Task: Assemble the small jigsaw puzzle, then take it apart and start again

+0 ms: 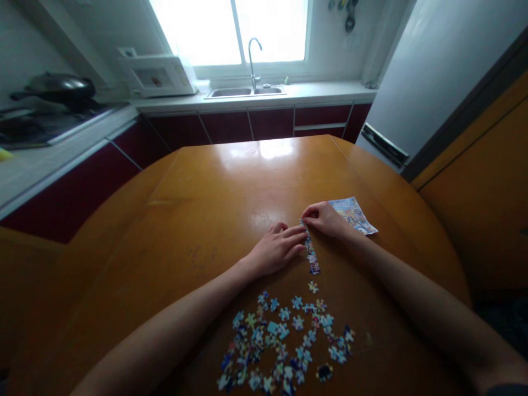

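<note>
A narrow strip of joined jigsaw pieces lies on the wooden table, running away from me. My left hand rests flat beside it, fingers stretched out, the fingertips touching the strip's left edge. At the strip's far end my right hand is closed in a pinch, thumb against forefinger; whatever sits between the fingertips is too small to make out. Partly under the right hand and wrist lies a printed picture sheet. One loose jigsaw piece lies just below the strip's near end.
Many loose jigsaw pieces are scattered near me on the wooden table. Behind the table stand a counter with a sink and a microwave. A wok sits at the left, a fridge at the right.
</note>
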Tool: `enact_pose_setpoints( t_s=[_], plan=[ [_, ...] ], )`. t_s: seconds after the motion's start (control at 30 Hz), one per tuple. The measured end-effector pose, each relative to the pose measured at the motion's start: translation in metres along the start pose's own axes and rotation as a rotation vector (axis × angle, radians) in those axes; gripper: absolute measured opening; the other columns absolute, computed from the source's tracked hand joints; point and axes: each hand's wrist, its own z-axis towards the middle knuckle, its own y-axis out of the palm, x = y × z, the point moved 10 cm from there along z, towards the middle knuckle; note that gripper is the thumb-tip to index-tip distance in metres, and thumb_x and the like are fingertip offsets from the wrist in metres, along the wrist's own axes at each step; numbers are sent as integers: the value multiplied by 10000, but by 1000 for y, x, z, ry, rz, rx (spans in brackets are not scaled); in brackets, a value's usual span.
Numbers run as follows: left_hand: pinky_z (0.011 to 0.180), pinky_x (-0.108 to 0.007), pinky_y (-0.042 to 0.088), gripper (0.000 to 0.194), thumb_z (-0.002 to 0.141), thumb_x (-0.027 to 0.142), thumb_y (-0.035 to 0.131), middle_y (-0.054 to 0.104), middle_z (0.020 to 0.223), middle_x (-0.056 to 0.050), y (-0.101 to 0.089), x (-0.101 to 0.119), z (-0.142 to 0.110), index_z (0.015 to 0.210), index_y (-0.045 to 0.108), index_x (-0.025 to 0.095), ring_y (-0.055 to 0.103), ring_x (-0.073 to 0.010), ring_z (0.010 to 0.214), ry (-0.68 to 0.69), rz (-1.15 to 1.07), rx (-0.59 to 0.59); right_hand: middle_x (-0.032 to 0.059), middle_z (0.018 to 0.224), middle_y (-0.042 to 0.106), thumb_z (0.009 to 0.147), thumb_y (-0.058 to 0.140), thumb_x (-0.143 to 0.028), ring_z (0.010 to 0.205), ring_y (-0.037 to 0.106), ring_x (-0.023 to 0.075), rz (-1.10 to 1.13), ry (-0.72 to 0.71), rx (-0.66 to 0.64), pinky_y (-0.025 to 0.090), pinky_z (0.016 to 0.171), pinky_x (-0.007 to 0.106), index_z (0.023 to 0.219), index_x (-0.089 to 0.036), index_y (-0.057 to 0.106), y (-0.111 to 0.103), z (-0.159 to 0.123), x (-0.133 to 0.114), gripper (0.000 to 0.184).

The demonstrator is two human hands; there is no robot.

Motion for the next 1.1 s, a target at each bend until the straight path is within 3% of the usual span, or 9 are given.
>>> enact_pose_setpoints(
  t_s=[0.2,0.4,0.53,0.63,0.77,0.93,1.1],
  plan=[
    [1077,-429,336,402,1062,403,372,525,1488,21,-1,2,0,1412,540,298,477,-242,1114,13,-3,5,38,693,702,753,703,-163,617,577,142,-142,-41,40,420,587,260,761,-157,788,1,1,-4,85],
    [1078,-432,337,397,1060,396,379,519,1493,26,-1,1,0,1407,540,289,476,-247,1118,12,2,-1,57,740,736,784,678,-195,654,619,162,-42,-40,6,453,627,272,788,-152,795,-1,3,-2,125],
    [1078,-432,341,394,1057,402,386,523,1489,26,0,0,0,1406,540,303,477,-247,1125,7,0,3,66,812,746,831,609,-227,718,631,174,56,-54,106,472,663,281,861,-152,785,-17,-1,1,193],
    [1080,-435,342,399,1055,411,388,525,1487,22,0,0,0,1413,534,312,479,-246,1128,5,-3,3,53,801,704,811,539,-145,691,595,159,24,-101,163,462,652,275,862,-154,773,-20,-8,-1,240],
    [1082,-435,346,400,1055,405,391,515,1495,35,0,1,0,1417,530,310,471,-251,1130,-1,-5,0,56,834,691,803,492,-73,792,624,170,-58,-169,106,475,756,278,800,-168,757,-6,-12,-11,282],
    [1096,-437,329,360,1052,372,400,541,1475,26,-1,-2,2,1361,573,311,505,-238,1163,-10,-91,6,56,825,699,812,489,-51,788,635,170,-212,-107,22,468,770,262,749,-180,757,3,-5,-15,304],
    [1071,-426,371,297,1003,327,483,651,1340,-7,-1,-25,8,1248,644,278,559,-227,1151,-123,-338,66,65,849,716,806,483,-49,802,642,177,-297,-52,-23,458,774,254,780,-178,781,4,-2,-14,326]
  ],
)
